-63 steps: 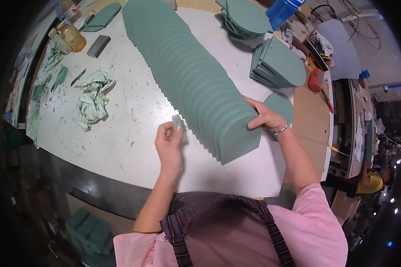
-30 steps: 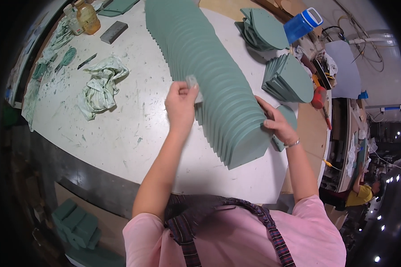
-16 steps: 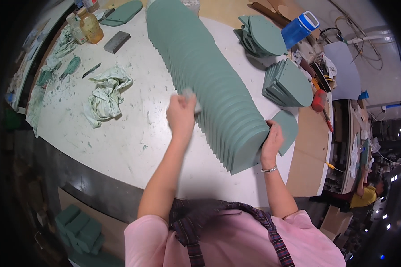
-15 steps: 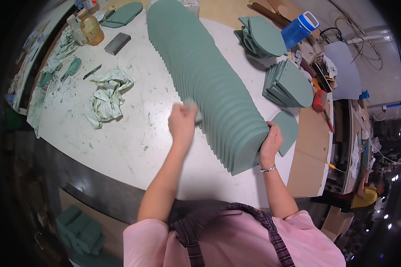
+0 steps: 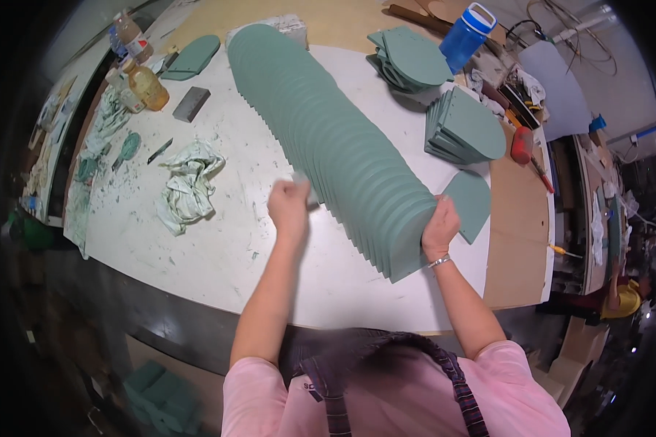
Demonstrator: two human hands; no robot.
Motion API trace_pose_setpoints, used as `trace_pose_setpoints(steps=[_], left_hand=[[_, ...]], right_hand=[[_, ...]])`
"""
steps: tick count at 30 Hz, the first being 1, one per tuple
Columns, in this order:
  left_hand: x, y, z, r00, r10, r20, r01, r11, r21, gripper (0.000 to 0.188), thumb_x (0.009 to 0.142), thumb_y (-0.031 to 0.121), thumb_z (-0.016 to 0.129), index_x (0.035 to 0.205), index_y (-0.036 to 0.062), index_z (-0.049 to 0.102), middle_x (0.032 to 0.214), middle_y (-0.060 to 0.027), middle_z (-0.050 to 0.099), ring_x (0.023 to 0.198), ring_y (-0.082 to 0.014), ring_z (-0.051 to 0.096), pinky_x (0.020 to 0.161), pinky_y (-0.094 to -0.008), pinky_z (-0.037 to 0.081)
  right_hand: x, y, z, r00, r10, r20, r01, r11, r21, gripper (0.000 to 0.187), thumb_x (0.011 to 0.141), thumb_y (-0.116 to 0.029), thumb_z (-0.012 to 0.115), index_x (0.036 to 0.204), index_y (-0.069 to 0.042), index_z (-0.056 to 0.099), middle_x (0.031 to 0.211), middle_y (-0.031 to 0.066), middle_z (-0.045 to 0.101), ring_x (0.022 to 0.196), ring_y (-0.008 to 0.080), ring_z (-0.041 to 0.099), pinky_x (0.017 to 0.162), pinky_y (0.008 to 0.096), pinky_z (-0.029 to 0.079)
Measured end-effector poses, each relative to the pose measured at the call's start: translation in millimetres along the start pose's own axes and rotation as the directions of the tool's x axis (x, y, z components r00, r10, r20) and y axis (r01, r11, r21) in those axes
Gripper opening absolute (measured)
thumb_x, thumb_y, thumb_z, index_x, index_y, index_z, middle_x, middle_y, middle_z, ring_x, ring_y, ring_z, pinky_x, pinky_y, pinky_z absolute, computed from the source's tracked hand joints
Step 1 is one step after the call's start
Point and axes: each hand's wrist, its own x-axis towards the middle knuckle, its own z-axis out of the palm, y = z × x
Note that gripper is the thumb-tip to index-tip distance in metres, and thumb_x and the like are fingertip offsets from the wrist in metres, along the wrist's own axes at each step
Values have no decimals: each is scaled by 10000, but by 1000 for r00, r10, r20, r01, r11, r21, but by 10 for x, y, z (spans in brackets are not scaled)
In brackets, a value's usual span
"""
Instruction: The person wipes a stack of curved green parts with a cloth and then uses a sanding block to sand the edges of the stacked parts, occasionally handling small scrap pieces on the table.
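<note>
A long row of overlapping green rounded panels (image 5: 342, 138) runs diagonally over the white table, fanned like shingles with their edges stepped. Beside the row's left edge, my left hand (image 5: 289, 207) is closed on a small pale pad (image 5: 301, 188), partly hidden by the fingers and slightly blurred. My right hand (image 5: 441, 227) grips the nearest panel at the row's front end, fingers over its right edge. Just right of that hand, a single green panel (image 5: 469, 204) lies flat. A whitish block (image 5: 291, 28) stands behind the far end of the row.
A crumpled stained cloth (image 5: 192, 186), a dark grey block (image 5: 192, 104) and a knife (image 5: 159, 151) lie to the left. Bottles (image 5: 147, 89) stand at the far left. Stacked panels (image 5: 465, 125), a blue jug (image 5: 466, 40) and a red-headed mallet (image 5: 522, 145) are at right.
The view has shifted slightly. My left hand, still closed on the pale pad, has moved a little down and away from the row's edge. My right hand keeps its hold at the front end.
</note>
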Motion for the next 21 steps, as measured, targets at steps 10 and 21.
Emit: trace_pose_setpoints(steps=[10,21], left_hand=[[260,166,-121,967,220,131,-238,960,149,234,831,188,723,864,13,571,826,-102,565,744,-252,559,689,-371,456],[592,164,-327,743,618,256,-660,740,130,233,803,140,731,1011,58,666,855,-95,567,746,-285,581,665,-392,469]], right_hand=[[-25,1,14,998,45,-49,-47,998,-34,298,981,-207,464,885,16,638,778,215,615,693,387,578,651,395,453],[19,77,52,998,-58,-37,51,985,-166,380,994,-230,377,882,40,620,833,251,622,783,401,589,750,441,448]])
